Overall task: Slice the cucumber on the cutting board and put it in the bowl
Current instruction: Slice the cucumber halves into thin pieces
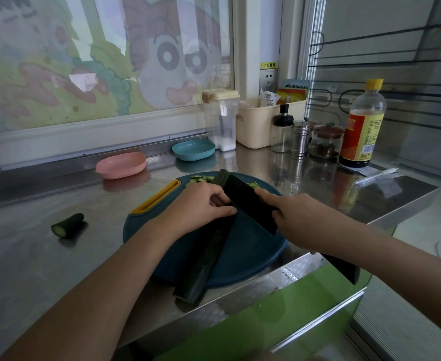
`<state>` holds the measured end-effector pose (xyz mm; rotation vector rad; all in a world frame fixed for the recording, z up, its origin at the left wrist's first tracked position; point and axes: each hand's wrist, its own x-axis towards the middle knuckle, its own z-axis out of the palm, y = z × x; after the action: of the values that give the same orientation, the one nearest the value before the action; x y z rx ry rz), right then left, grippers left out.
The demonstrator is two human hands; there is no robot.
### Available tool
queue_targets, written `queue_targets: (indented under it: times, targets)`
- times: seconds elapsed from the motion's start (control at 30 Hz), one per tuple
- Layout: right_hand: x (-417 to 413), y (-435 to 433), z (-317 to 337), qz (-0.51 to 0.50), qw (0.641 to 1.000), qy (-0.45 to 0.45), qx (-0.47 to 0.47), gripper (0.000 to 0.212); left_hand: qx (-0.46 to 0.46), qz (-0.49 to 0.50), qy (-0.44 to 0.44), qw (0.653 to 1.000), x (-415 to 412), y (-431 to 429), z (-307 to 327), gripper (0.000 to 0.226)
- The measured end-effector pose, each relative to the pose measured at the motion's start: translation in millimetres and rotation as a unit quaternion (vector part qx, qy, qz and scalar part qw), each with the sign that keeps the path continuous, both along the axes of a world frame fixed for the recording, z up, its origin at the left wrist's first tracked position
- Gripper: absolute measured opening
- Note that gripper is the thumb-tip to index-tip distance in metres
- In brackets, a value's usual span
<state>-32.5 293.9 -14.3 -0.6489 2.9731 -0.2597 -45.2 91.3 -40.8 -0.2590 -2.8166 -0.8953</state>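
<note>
The left hand [201,207] holds the cucumber [209,256], lying near edge to far edge of the tabletop [32,261], while the right hand [300,222] grips the knife [250,201] across it.

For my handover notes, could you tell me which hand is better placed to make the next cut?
Right. The right hand grips the knife, blade across the cucumber on the cutting board; the left hand is busy holding the cucumber beside the blade.

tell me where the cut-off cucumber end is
Head view: the cucumber end lies on the steel counter, left of the blue cutting board, in front of the pink bowl.
</note>
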Motion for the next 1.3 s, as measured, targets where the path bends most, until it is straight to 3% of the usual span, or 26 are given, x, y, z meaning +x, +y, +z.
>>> queue_targets:
  times: [0.27,1.3]
  targets:
    - [3.4,5.9,4.1,0.012,0.998,-0.008,-0.053,0.056,0.010,0.002,0.005,1.000,0.7,0.7,-0.3,0.017]
    - [3.9,-11.9,-5.9,0.024,0.999,0.021,0.027,0.064,-0.019,-0.005,-0.009,1.000,1.9,-2.0,4.5,0.022]
